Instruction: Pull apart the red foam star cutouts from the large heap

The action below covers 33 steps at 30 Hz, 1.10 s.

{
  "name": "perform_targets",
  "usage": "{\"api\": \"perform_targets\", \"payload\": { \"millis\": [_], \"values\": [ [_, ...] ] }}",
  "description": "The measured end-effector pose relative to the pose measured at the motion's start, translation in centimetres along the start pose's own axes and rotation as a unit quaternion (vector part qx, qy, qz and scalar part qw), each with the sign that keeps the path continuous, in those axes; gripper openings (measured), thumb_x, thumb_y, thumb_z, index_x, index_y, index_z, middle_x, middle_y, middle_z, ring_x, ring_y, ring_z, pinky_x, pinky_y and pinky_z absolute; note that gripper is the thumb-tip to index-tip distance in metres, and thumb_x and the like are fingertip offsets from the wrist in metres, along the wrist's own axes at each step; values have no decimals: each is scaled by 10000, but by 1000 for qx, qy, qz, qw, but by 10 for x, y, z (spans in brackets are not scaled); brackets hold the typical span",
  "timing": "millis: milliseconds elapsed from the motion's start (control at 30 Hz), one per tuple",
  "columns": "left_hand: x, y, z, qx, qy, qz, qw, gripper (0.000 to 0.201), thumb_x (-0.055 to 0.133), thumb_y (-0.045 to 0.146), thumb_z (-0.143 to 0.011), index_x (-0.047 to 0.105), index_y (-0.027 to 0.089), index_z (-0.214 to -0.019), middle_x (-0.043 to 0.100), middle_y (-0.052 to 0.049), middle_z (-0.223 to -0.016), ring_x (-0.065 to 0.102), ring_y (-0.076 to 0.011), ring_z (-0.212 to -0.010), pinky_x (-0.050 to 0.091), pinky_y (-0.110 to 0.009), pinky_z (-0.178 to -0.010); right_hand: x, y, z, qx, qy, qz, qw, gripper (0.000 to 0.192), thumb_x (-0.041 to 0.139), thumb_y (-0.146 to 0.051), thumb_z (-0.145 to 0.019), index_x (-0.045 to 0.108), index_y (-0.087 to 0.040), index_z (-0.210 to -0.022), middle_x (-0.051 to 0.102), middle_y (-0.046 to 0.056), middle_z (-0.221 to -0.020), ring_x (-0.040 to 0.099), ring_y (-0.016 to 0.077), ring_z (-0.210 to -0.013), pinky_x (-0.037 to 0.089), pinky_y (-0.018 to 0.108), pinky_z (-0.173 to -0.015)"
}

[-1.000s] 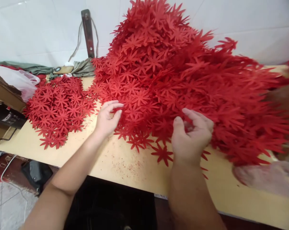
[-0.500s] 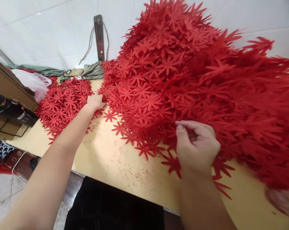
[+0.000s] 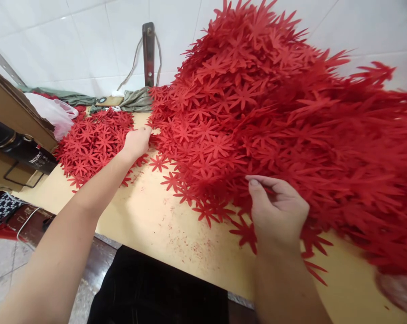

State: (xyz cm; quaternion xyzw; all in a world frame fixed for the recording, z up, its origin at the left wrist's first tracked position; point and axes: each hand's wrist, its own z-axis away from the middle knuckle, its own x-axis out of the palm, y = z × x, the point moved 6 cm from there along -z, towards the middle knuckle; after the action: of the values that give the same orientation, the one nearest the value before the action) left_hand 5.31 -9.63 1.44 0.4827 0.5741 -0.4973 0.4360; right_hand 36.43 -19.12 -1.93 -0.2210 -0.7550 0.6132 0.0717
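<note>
Right hand (image 3: 280, 209), thumb and fingertip pressed together, fronts the tall heap of red flower-shaped cutouts (image 3: 223, 117) on the pale bench (image 3: 137, 216); left hand (image 3: 136, 144), grip unreadable, has moved leftward, bringing the smaller red heap (image 3: 97, 144) within reach.

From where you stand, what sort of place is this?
Likely a small workshop or home work corner, though I can't be sure: a large heap of red flower-shaped pieces and a smaller pile lie on a pale tabletop, beside a white tiled wall.
</note>
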Motion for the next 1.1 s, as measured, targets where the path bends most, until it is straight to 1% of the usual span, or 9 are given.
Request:
{"api": "perform_targets", "payload": {
  "millis": [133, 300, 500, 600, 667, 733, 900, 1000, 1100],
  "values": [
    [-12, -23, 0, -65, 46, 68, 995, 391, 378, 115, -816, 580, 189, -1143, 679, -113, -1118, 644, -262, -1057, 492, -356, -859, 2, 1, 0, 4, -5, -17, 1000, 222, 612, -324, -701, 683, -151, -819, 687, 91, -857, 631, 173, -752, 499, 363, -764],
    [-28, -47, 6, -135, 137, 180, 965, 375, 409, 92, -775, 602, 194, -1080, 707, -60, -1003, 653, -227, -990, 486, -331, -866, 4, 4, -1, 20, -10, -28, 999, 238, 620, -331, -704, 682, -143, -835, 685, 89, -860, 606, 150, -719, 481, 339, -733],
    [-44, -66, 7, -124, 250, 292, 915, 303, 452, 71, -732, 601, 173, -975, 669, -29, -891, 641, -189, -895, 477, -330, -883, 6, 1, 2, 21, -23, -30, 999, 224, 624, -315, -709, 684, -137, -829, 671, 76, -828, 567, 127, -656, 462, 316, -679],
    [-42, -62, 6, -113, 247, 414, 869, 263, 455, 38, -706, 572, 154, -911, 645, -20, -845, 626, -144, -807, 491, -292, -828, 8, 0, 5, 26, -34, -42, 998, 210, 633, -308, -718, 687, -136, -825, 668, 63, -798, 527, 106, -605, 426, 293, -609],
    [-37, -41, 12, -92, 206, 509, 831, 237, 455, 32, -705, 550, 145, -891, 623, -9, -793, 600, -112, -714, 497, -260, -748, 10, 0, 6, 40, -37, -101, 993, 196, 662, -316, -713, 686, -148, -810, 676, 56, -812, 572, 112, -665, 459, 291, -661],
    [-36, 0, 27, -27, 134, 576, 806, 226, 460, 52, -725, 548, 151, -908, 614, 6, -759, 583, -97, -675, 495, -246, -704, 16, 1, 7, 72, -62, -197, 976, 241, 697, -365, -699, 688, -168, -838, 687, 47, -844, 627, 130, -742, 499, 303, -730],
    [-46, 131, 86, 197, -48, 555, 807, 213, 482, 129, -788, 607, 190, -949, 696, -14, -898, 639, -119, -791, 503, -269, -766, 34, 2, 14, 183, -175, -336, 907, 512, 668, -630, -638, 700, -236, -963, 715, 30, -944, 681, 162, -829, 562, 308, -718],
    [-54, 172, 101, 244, -57, 509, 823, 262, 457, 119, -813, 615, 212, -1001, 696, -13, -1035, 642, -138, -930, 502, -290, -853, 32, -2, 15, 193, -199, -333, 901, 543, 561, -702, -685, 715, -231, -908, 723, 48, -892, 681, 180, -802, 576, 321, -688],
    [-57, 186, 98, 252, -20, 459, 851, 290, 428, 112, -840, 618, 208, -1037, 674, -31, -1099, 611, -168, -1035, 481, -340, -943, 26, -4, 11, 189, -212, -339, 897, 388, 559, -594, -736, 692, -233, -792, 710, 32, -798, 658, 152, -682, 564, 290, -614]
  ]
}}
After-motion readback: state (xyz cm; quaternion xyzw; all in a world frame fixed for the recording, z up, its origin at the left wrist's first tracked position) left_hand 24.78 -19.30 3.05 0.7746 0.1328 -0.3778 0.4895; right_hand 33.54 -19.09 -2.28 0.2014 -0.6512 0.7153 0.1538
